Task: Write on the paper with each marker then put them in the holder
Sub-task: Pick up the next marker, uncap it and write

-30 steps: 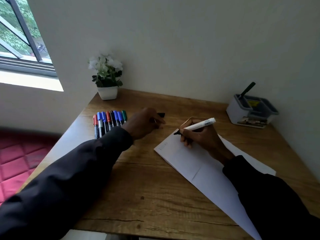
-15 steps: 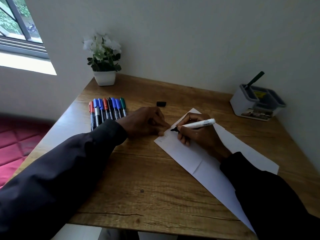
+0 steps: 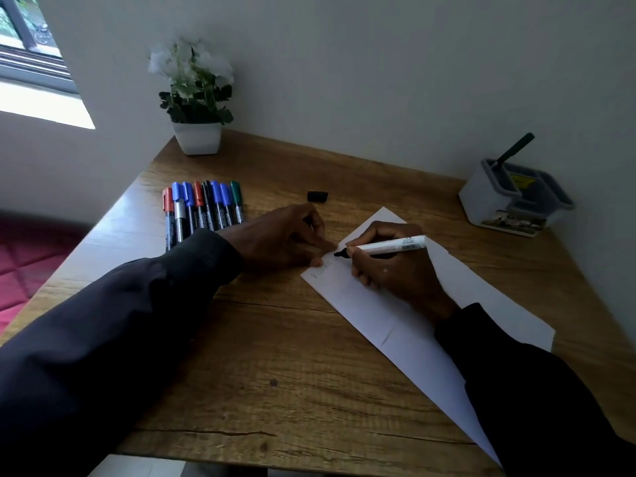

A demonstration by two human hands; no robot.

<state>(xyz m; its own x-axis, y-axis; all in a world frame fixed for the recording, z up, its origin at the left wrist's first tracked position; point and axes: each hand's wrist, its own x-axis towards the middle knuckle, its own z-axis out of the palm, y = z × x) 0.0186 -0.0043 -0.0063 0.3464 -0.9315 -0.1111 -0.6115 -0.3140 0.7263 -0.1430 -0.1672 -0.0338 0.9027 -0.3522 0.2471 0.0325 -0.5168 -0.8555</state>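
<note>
My right hand (image 3: 389,270) grips an uncapped white marker (image 3: 390,246), its black tip touching the upper left part of the white paper (image 3: 371,315). Faint writing shows near the paper's left corner. My left hand (image 3: 285,241) rests on the desk, its fingertips pressing the paper's corner and holding nothing. The marker's black cap (image 3: 317,196) lies on the desk behind my left hand. A row of several capped markers (image 3: 204,208) in red, blue, black and green lies at the left. The white and grey holder (image 3: 512,197) stands at the far right with one green marker (image 3: 514,149) in it.
A white pot with a flowering plant (image 3: 196,98) stands at the desk's far left corner by the wall. The wooden desk (image 3: 275,373) ends at a near edge below my arms. A window is at the upper left.
My left hand left the black cap on the desk and came to the paper's corner. My right hand lowered the marker's tip onto the paper.
</note>
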